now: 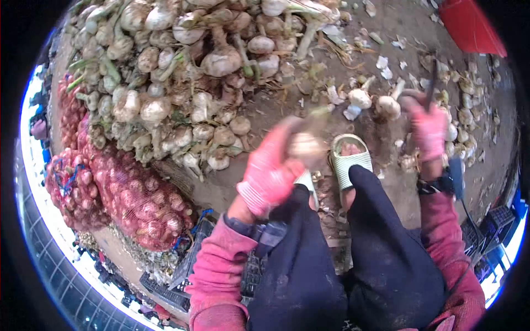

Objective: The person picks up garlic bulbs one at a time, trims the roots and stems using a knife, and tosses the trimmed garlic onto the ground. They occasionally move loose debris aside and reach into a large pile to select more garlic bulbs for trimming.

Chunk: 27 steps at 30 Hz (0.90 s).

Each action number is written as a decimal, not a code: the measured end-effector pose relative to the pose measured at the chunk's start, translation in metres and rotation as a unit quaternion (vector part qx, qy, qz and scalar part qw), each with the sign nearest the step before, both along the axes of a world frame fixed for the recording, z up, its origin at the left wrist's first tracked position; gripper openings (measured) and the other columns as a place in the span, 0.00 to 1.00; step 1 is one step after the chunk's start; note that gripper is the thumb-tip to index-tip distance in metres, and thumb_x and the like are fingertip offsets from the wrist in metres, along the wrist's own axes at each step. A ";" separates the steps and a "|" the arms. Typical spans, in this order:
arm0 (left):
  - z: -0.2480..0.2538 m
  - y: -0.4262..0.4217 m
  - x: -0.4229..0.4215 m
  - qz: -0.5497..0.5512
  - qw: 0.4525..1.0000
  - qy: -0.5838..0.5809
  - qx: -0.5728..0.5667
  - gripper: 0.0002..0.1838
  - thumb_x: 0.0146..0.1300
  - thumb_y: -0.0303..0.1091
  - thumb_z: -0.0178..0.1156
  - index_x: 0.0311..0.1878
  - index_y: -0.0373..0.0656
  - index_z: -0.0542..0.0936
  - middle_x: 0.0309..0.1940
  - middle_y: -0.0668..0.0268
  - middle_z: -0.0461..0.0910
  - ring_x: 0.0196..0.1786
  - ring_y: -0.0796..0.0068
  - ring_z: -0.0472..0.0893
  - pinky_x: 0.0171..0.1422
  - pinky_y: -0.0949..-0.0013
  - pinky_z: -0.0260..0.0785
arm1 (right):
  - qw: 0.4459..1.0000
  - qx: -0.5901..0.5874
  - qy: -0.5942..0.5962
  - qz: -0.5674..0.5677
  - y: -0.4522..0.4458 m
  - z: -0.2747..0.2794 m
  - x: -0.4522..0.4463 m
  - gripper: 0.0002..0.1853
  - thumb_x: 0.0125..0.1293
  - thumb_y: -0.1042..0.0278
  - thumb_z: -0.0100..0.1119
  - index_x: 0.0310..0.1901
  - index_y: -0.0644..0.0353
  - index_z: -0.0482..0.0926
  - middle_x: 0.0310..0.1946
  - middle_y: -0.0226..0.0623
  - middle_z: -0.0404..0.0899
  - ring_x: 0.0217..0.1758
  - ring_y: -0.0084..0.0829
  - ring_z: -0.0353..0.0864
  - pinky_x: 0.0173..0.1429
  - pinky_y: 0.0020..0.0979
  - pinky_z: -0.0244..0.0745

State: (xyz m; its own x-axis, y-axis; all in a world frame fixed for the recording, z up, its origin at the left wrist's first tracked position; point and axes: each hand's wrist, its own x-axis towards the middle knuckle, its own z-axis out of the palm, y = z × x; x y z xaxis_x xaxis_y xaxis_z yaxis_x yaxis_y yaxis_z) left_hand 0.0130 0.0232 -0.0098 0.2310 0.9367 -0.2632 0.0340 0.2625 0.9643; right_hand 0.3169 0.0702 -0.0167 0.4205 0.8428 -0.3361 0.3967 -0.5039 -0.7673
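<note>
Two trousered legs [389,243] | two slippers [342,166] | left hand [270,174] grasping one blurred bulb [307,147] | right hand [429,131] clenched round one dark tool [433,80] | two loose bulbs [387,108] between hands

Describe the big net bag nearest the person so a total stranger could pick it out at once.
Start at the big garlic heap on the person's left. Just below it in the picture lies the long red net bag, packed full. It is the one closest to the left sleeve, and clearly bigger than the shorter bag beside it, farther left.
</note>
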 end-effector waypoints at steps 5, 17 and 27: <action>-0.009 0.005 -0.046 0.025 0.893 0.441 0.086 0.27 0.51 0.28 0.62 0.57 0.42 0.71 0.51 0.58 0.75 0.52 0.64 0.74 0.57 0.66 0.66 | 0.980 0.145 0.048 -0.130 0.013 0.033 0.042 0.14 0.58 0.65 0.61 0.44 0.62 0.79 0.25 0.25 0.76 0.19 0.14 0.68 0.23 0.16 0.62; -0.041 0.002 -0.082 0.050 0.859 0.499 0.105 0.33 0.40 0.31 0.68 0.54 0.39 0.70 0.50 0.55 0.72 0.50 0.57 0.74 0.58 0.62 0.65 | 0.953 0.086 0.102 0.271 -0.006 0.018 -0.084 0.12 0.53 0.70 0.62 0.41 0.60 0.80 0.30 0.39 0.80 0.33 0.30 0.80 0.38 0.29 0.73; 0.034 -0.003 -0.003 0.012 0.993 -0.027 -0.115 0.34 0.39 0.27 0.71 0.53 0.42 0.68 0.40 0.66 0.77 0.44 0.79 0.76 0.50 0.73 0.69 | 0.783 0.129 -0.144 0.591 -0.033 0.041 -0.122 0.11 0.46 0.66 0.58 0.32 0.58 0.71 0.25 0.41 0.72 0.29 0.41 0.78 0.31 0.39 0.72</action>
State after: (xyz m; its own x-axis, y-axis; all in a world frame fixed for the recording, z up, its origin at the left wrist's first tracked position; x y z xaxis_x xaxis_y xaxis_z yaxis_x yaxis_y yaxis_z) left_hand 0.0101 0.0206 0.0239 0.2289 0.8589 -0.4582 -0.0250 0.4757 0.8792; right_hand 0.1952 0.0369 0.0243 -0.6785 0.7240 -0.1246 0.6437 0.5042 -0.5757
